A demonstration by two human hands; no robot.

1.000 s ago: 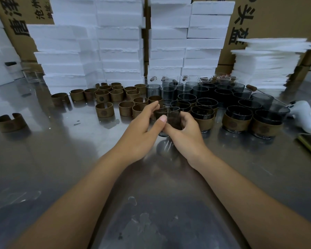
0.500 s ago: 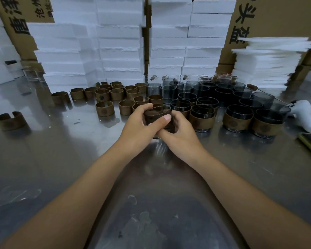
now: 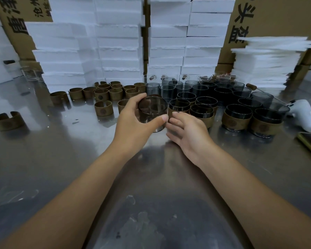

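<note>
- Right now, in the head view, the left hand (image 3: 133, 123) is clamped on a smoked glass (image 3: 152, 112): fingers curl over its far rim and the thumb presses the near wall. The glass is tipped, with its mouth toward the camera, just above the metal surface (image 3: 79, 159).
- Brown shows through the glass wall, which suggests a sleeve already sits round it (the tint makes this hard to confirm).
- The right hand (image 3: 187, 131) lies just beside the glass on its right, fingers loose and apart. Its tips are at the glass wall and it grips nothing that I can see.
- Loose brown sleeves (image 3: 104, 109) stand to the left. Bare glasses (image 3: 169, 88) are crowded behind, and sleeved glasses (image 3: 235, 121) line up to the right, with the nearest of them close behind the right hand.
- White foam blocks (image 3: 118, 42) are stacked along the back, and a white handheld device (image 3: 303, 114) rests at the far right.
- My reading is that the fitting step is at its end and the glass is being checked or is ready to set down.
- The next move calls for standing the glass upright among the sleeved glasses without knocking its neighbours, then taking a bare glass and a loose sleeve.
</note>
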